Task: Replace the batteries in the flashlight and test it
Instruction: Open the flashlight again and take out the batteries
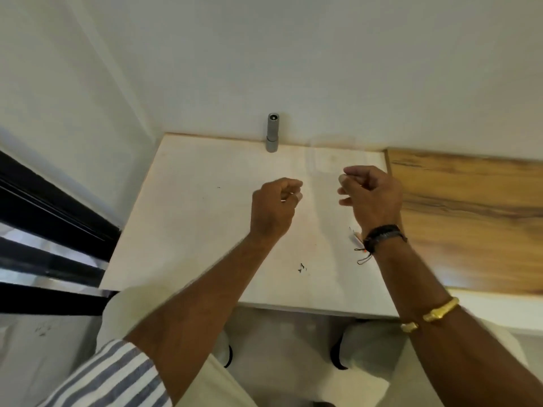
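The flashlight (pixel 272 133) stands upright at the far edge of the white bench (pixel 205 230), right against the wall (pixel 323 69), a grey cylinder with its long axis vertical and one round end facing up toward the camera. It stands alone, touched by nothing, well apart from both hands. The left hand (pixel 273 208) hovers over the middle of the bench, almost directly on the near side of the flashlight, its grip loosely curled, the fingers folded in; a thin pale sliver shows at the fingers, but whether it holds anything I cannot tell. The right hand (pixel 371 195) hovers beside it, farther to the right, its grip also half curled, thumb and forefinger drawn near each other as though pinching something small, though nothing can be made out between them. A black band (pixel 382 234) circles the right wrist, and a gold bangle (pixel 440 310) sits farther up that forearm. Near the right wrist a small scrap (pixel 353 235) lies on the bench, too small to name. No batteries are visible. The flashlight lies straight ahead of the left hand, which is judged the nearer one; a forward reach would likely meet the body from the side, suiting a wrap around the upright barrel.
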